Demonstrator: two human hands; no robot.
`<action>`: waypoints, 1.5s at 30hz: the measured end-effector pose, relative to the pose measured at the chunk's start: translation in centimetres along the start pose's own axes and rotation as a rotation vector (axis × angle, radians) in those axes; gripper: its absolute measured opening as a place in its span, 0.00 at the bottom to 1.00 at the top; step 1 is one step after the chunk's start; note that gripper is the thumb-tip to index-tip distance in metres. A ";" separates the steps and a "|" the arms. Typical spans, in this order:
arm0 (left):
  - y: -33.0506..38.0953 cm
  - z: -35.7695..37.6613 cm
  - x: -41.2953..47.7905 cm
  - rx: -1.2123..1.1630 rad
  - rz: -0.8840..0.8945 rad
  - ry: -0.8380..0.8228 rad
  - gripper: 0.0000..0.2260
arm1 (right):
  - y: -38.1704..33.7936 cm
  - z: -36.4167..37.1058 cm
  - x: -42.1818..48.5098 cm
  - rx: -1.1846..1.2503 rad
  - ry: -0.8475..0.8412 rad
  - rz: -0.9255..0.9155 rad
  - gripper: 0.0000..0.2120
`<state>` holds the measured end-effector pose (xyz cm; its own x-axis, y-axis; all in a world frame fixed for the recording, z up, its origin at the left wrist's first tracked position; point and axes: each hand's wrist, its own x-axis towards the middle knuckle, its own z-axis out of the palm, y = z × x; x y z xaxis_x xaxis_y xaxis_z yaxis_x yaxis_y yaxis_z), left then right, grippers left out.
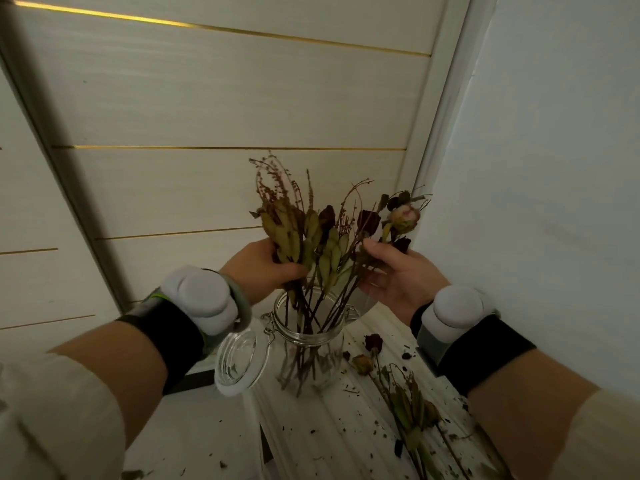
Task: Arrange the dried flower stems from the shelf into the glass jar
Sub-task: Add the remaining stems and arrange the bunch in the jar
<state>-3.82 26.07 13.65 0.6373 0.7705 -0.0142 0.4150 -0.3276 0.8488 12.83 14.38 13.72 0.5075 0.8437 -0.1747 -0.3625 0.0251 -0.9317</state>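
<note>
Item: dried flower stems (322, 237), a mixed bunch of pods, seed sprays and shrivelled rose heads. Location: standing in the glass jar (308, 355), lower ends inside, heads fanned above the mouth.

Item: glass jar, clear, clip-top, hinged lid (239, 362) hanging open to the left. Stands on the white shelf (311, 445), close to the wall corner.

Item: loose stems (405, 400), not yet placed, lying on the shelf right of the jar among dark crumbs and petal flakes.

Risks, as judged:
- Brittle material; a tight squeeze or sideways pull would likely snap stalks or shed more fragments.
- Jar is light-looking and top-heavy with the bunch; tugging the stems sideways could tip it, and the hanging lid adds weight on the left.
- The right forearm passes just above the loose stems and could sweep them off.

Hands:
- Left hand (263, 265): raised over the jar mouth, fingers curled closed around the left part of the bunch, thumb across the stalks.
- Right hand (398, 275): palm turned inward, fingers pinching the right-hand stalks below the pale rosebud (403, 216).
- Both wrists carry a black band with a white device.
</note>
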 end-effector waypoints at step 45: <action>-1.3 1.0 -4.6 0.142 -0.249 0.186 0.17 | 3.6 -3.2 -4.2 -0.040 0.152 0.122 0.11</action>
<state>-6.65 22.36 12.03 0.3811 0.9187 -0.1039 0.6376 -0.1798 0.7491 11.91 9.19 10.06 0.5751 0.7486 -0.3300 -0.3986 -0.0959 -0.9121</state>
